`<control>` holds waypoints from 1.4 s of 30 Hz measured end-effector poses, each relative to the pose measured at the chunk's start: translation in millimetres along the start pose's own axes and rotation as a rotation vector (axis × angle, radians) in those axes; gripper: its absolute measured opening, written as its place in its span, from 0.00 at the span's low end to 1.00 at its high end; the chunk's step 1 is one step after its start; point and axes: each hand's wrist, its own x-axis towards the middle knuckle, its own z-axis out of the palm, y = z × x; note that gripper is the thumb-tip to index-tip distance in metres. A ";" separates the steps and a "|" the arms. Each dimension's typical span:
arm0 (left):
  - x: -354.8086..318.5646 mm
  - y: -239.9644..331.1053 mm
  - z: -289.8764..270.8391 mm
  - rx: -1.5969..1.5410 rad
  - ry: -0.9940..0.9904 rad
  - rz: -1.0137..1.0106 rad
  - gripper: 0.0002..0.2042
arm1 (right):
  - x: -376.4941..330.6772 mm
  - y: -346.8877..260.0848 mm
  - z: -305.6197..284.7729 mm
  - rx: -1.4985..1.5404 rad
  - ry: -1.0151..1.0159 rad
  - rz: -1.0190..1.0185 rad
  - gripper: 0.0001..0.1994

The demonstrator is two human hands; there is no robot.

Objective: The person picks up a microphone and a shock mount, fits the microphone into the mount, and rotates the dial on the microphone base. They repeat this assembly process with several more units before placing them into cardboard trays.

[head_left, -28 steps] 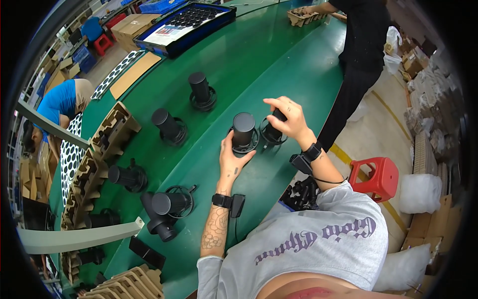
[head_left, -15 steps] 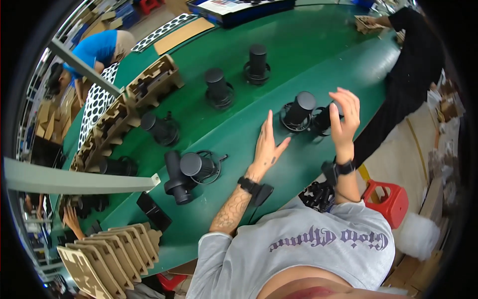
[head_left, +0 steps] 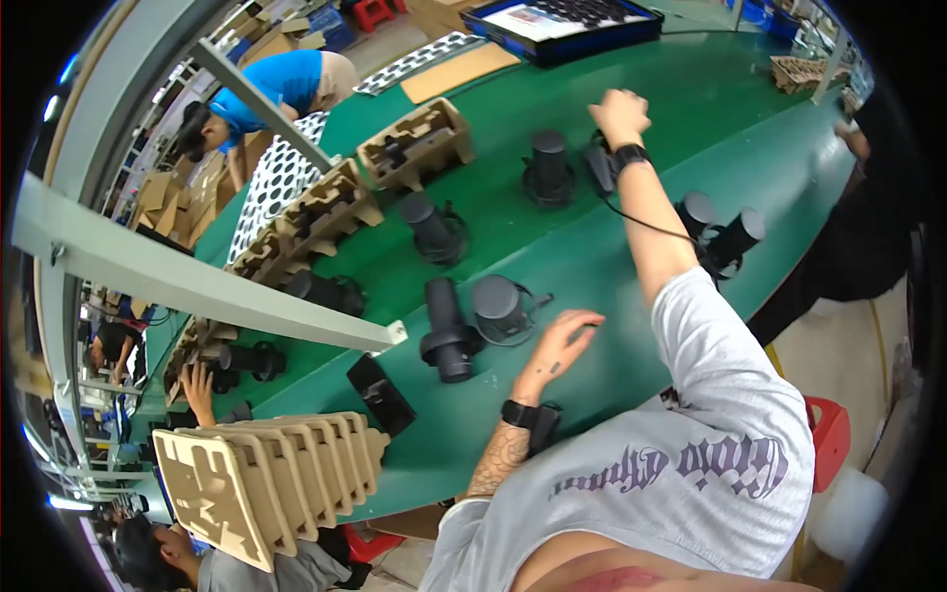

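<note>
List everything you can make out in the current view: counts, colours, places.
Table: one, green, middle
Cylindrical devices: at least seven, black, on table
Flat object: one, black, beside stacked trays
Stacked trays: several, tan, lower left
Other trays: several, tan, left and upper right
Spotted sheets: two, black-and-white, upper left
Board: one, tan, top
Bin: one, dark blue, top
Stools: at least three, red, top, right, bottom
Bars: several, grey, left
Co-workers: at least three, blue, black, grey clothing, both sides
Left hand: one, black wristband, near side
Right hand: one, black wristband, far side

From here I see a long green worktable (head_left: 617, 281), a grey metal beam (head_left: 212, 291) slanting across the left, cardboard boxes (head_left: 163, 192) far left, and a red plastic stool (head_left: 831, 444) at right.
</note>
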 end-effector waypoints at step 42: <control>-39.1 21.5 -18.5 0.101 0.053 0.110 0.10 | -172.3 3.1 -139.2 0.573 -0.026 -0.543 0.28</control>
